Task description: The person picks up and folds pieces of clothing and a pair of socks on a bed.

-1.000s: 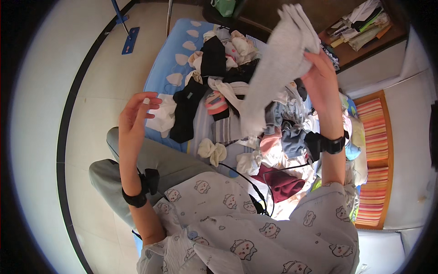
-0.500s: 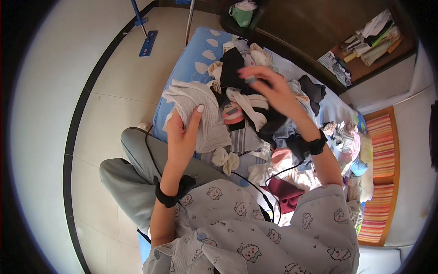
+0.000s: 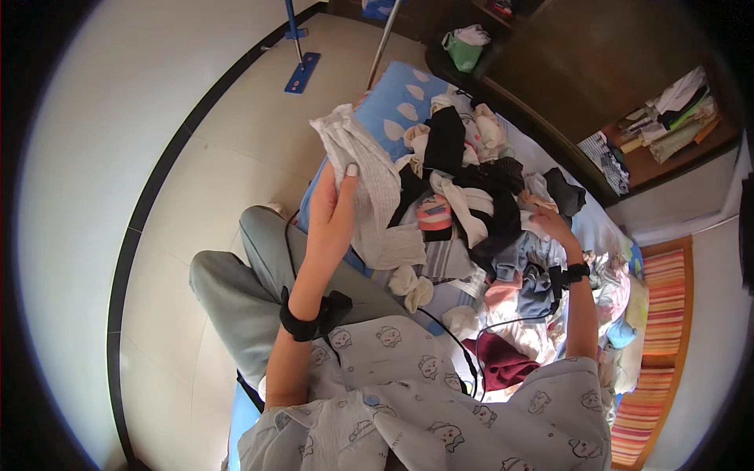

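Note:
My left hand [image 3: 334,212] is closed on a long, pale grey ribbed sock [image 3: 377,208], its thumb lying on top. The sock hangs over the near edge of a heap of clothes on the bed. Farther right, my right hand [image 3: 556,226] is down at the heap, its fingers bent against a white cloth [image 3: 532,226]; the fingertips are partly hard to make out. Between the hands lie a black sock [image 3: 444,140], a white cloth strip [image 3: 459,208] and a pink-and-grey folded piece [image 3: 433,213]. A cream sock bundle [image 3: 411,289] rests near my leg.
The heap covers a blue patterned bed [image 3: 404,82]. Maroon cloth [image 3: 503,365] lies by my right side. A dark cabinet [image 3: 550,78] with clothes on an open shelf stands beyond. A blue flat mop [image 3: 302,73] stands on the tiled floor. Black cables run from my wrist straps.
My right hand has moved right and down, from above the middle of the heap onto its right part. My left hand still holds the ribbed sock, now hanging longer. The view has shifted.

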Tool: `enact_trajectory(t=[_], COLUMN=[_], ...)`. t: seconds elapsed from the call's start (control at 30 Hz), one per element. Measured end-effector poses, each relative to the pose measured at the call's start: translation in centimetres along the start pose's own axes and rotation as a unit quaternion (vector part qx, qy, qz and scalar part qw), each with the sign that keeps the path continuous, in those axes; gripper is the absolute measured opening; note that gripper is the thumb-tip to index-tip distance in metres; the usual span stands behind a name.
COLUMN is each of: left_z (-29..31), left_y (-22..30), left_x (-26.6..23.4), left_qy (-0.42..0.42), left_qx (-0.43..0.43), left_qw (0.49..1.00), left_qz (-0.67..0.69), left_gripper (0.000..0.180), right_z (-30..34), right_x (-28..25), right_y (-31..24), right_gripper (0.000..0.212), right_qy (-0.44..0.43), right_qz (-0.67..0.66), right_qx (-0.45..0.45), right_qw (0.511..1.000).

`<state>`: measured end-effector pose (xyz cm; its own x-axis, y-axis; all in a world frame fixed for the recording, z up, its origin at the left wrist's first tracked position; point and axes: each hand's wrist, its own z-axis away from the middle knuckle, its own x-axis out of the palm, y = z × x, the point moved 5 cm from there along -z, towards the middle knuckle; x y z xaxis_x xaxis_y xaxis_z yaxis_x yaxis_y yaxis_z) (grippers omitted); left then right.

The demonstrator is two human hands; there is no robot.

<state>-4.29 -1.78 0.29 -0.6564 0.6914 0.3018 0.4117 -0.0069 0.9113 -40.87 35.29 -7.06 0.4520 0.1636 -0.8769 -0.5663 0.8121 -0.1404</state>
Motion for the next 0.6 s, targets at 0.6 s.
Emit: enact_trajectory(t=[0.6], left_z=[0.7], left_y=[4.5], left_x=[-1.1], left_qy=[0.115], left_qx=[0.1], left_qw=[0.968], left_qz=[-0.2], left_gripper=[0.025], right_z=[15.1], right_x=[-21.6], right_y=[-12.7], right_gripper=[0.026], right_qy=[0.6], right_qz=[-0.55], right_qx=[-0.191], right_qw=[0.549])
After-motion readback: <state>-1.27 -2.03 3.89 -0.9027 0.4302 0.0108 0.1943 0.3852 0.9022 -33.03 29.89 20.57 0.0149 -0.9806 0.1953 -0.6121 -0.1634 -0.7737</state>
